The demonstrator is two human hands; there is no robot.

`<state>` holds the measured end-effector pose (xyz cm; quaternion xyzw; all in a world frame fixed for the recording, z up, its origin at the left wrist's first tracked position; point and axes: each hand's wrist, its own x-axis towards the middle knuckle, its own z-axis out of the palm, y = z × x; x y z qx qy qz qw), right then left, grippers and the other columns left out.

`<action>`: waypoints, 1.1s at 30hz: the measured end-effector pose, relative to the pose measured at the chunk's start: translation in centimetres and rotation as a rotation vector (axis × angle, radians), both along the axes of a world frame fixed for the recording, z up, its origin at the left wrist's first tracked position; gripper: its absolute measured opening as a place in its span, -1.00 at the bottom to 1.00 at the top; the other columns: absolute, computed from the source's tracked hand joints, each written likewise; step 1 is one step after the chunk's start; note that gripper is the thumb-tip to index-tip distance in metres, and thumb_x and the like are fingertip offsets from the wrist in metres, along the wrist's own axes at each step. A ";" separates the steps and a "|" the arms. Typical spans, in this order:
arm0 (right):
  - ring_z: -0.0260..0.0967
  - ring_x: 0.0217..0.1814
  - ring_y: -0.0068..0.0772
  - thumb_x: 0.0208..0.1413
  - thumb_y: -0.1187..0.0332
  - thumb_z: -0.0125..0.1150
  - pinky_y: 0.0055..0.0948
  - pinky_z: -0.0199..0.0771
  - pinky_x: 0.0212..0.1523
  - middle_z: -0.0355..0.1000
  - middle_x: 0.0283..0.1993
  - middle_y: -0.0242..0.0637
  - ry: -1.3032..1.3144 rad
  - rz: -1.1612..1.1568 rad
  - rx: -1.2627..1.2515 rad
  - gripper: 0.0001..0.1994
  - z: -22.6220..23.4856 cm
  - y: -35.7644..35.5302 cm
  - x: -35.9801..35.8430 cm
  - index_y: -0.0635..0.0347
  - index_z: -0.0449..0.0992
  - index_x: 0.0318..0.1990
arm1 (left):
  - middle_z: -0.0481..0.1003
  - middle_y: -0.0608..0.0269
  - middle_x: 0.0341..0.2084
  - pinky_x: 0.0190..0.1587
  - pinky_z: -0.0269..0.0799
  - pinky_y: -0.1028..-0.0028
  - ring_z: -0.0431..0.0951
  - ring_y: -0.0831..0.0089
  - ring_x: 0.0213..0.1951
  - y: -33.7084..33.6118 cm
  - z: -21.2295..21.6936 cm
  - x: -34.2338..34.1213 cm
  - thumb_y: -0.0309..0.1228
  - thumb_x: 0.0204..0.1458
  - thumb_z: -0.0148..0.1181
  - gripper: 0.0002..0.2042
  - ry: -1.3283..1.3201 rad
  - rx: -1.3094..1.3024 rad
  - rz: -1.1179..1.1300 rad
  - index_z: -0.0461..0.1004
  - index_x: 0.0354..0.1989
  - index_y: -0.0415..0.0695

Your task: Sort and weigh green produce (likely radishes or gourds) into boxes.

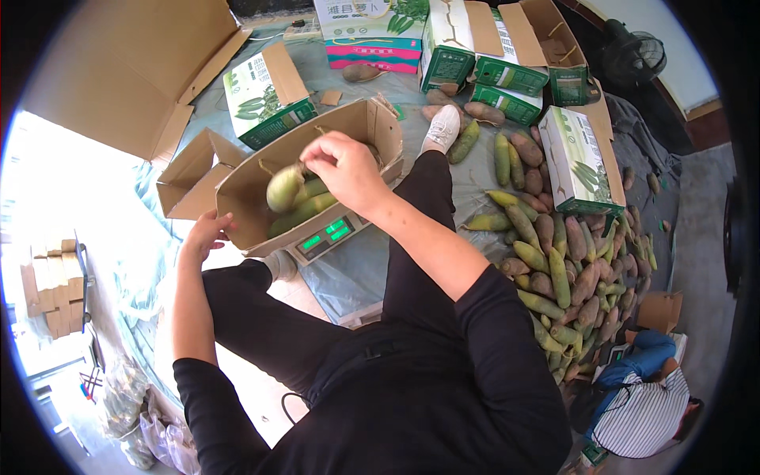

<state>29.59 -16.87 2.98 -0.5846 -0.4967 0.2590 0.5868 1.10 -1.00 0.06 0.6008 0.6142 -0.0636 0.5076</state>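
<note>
A long open cardboard box (pixel 240 207) is on a scale with a lit green display (pixel 326 237) between my legs. Several green radishes (pixel 313 209) lie inside it. My right hand (pixel 346 168) is closed over the box, fingertips pinching the end of a slightly blurred pale green radish (pixel 283 190). The fingers partly hide where they meet it. At the box's near left corner, my left hand (pixel 209 235) grips the cardboard edge.
A large heap of green and brownish radishes (pixel 582 277) spreads to my right. Printed cartons (pixel 265 95) stand beyond the box, with one carton (pixel 578 158) on the heap's far side. A fan (pixel 633 51) stands far right. Another person in a striped shirt (pixel 645 416) sits lower right.
</note>
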 end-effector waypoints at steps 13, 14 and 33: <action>0.43 -0.32 -0.38 -0.08 0.36 0.18 -0.44 0.40 -0.25 0.49 -0.38 -0.23 0.037 -0.408 -0.226 -0.84 -3.2 -1.6 13.9 0.22 0.52 -0.34 | 0.47 0.40 -0.43 -0.35 0.28 0.45 0.40 0.52 -0.45 0.0 -0.2 0.0 -0.19 0.06 0.05 -0.78 0.005 0.009 0.003 0.35 -0.22 -0.03; 0.43 -0.32 -0.38 -0.08 0.36 0.18 -0.44 0.40 -0.25 0.49 -0.38 -0.23 0.037 -0.417 -0.221 -0.84 -3.9 -1.3 14.2 0.22 0.52 -0.34 | 0.47 0.40 -0.43 -0.35 0.28 0.45 0.40 0.52 -0.45 0.1 -0.2 0.0 -0.19 0.06 0.05 -0.78 0.003 0.014 -0.006 0.35 -0.22 -0.03; 0.42 -0.15 -0.08 -0.22 0.36 0.10 -0.31 0.37 -0.13 0.45 -0.20 0.03 -0.012 -0.306 -0.532 -0.59 -10.4 2.0 14.1 0.32 0.44 -0.13 | 0.45 0.34 -0.43 -0.31 0.30 0.31 0.43 0.40 -0.38 0.5 -1.4 0.9 -0.24 0.09 0.05 -0.79 -0.115 -0.133 0.186 0.33 -0.16 -0.02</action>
